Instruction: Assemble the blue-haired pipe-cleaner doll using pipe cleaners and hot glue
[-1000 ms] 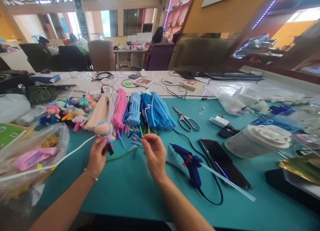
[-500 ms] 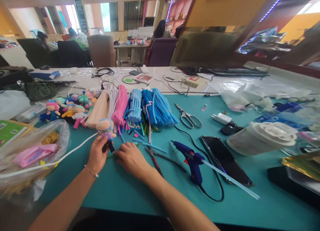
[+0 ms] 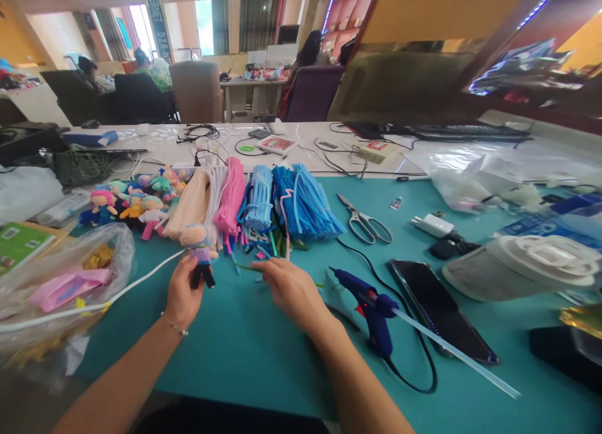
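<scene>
My left hand (image 3: 184, 293) is closed around a small doll (image 3: 201, 256) with a peach head, a blue band, a purple top and black legs. The doll stands upright above the green mat (image 3: 226, 352). To its right, my right hand (image 3: 294, 290) is closed in a pinch on a thin green strip (image 3: 248, 267), whose free end points left toward the doll. Just beyond the hands lie bundles of pipe cleaners: peach (image 3: 189, 202), pink (image 3: 230, 195) and blue (image 3: 308, 202). Pliers (image 3: 345, 317) are mostly hidden behind my right hand and wrist.
A blue glue gun (image 3: 369, 302) with a long glue stick lies right of my right hand, beside a phone (image 3: 442, 312). Scissors (image 3: 364, 221), a charger (image 3: 435, 225) and a white lidded container (image 3: 512, 271) are farther out. Several finished dolls (image 3: 153, 214) and a plastic bag (image 3: 120, 239) sit left.
My right hand has moved right and slightly away from the doll, with the green strip in its fingers. My left hand keeps the doll in nearly the same place. The view has shifted slightly.
</scene>
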`<state>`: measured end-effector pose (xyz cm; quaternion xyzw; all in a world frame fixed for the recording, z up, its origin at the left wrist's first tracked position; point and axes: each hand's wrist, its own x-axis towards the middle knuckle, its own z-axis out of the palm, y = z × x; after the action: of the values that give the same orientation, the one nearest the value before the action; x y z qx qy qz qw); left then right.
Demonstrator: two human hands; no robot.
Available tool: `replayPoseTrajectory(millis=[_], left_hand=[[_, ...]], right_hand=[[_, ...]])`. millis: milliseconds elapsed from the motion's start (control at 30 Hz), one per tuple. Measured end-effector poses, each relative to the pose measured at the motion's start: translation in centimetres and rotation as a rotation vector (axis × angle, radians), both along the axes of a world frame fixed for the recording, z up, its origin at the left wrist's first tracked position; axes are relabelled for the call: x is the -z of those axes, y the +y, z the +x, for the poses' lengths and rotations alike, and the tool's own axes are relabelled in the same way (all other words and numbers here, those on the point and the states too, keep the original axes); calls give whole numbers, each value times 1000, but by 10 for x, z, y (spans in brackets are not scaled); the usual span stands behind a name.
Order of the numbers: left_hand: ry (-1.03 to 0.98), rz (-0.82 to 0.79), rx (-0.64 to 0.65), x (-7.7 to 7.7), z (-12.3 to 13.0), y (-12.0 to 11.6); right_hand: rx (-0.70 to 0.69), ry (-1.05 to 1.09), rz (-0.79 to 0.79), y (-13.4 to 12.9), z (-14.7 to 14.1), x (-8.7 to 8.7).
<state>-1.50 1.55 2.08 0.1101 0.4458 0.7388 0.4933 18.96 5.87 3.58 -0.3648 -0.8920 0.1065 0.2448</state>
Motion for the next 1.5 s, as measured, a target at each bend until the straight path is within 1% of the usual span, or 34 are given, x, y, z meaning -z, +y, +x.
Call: replayPoseTrajectory(millis=[67, 133, 267, 333, 400, 467, 567, 633, 767, 867, 1033, 1200, 1333, 1500], left_hand=[[45, -14, 55, 0, 3, -1], [87, -18, 120, -2, 7, -2], [124, -11, 225, -3, 15, -4], [141, -6, 259, -2, 17, -5], [158, 2, 283, 1, 18, -5], [178, 10, 310, 5, 17, -7], [247, 24, 345, 11, 17, -9], [303, 32, 373, 13, 17, -11], [373, 48, 434, 15, 17, -14], [411, 58, 475, 16, 16, -15], [469, 38, 487, 16, 15, -16], [416, 52, 503, 19, 15, -16], [342, 62, 529, 20, 16, -16], [291, 60, 523, 18, 17, -17]], right_hand=[[35, 87, 13, 0, -1, 1], [28, 179, 6, -1, -3, 2], [-95, 366, -48, -5, -9, -1], [-143, 416, -77, -7, -11, -3], [-151, 427, -106, -9, -12, -4], [-123, 432, -127, -10, -12, -5], [-90, 447, -161, -11, -13, -5], [-97, 448, -189, -11, -13, -7], [-128, 420, -232, -13, -15, -11], [-122, 401, -282, -14, -16, -14], [-82, 442, -386, -16, -19, -16], [-46, 503, -461, -18, -23, -15], [-39, 527, -481, -19, -25, -15], [9, 522, -495, -19, -26, -13]])
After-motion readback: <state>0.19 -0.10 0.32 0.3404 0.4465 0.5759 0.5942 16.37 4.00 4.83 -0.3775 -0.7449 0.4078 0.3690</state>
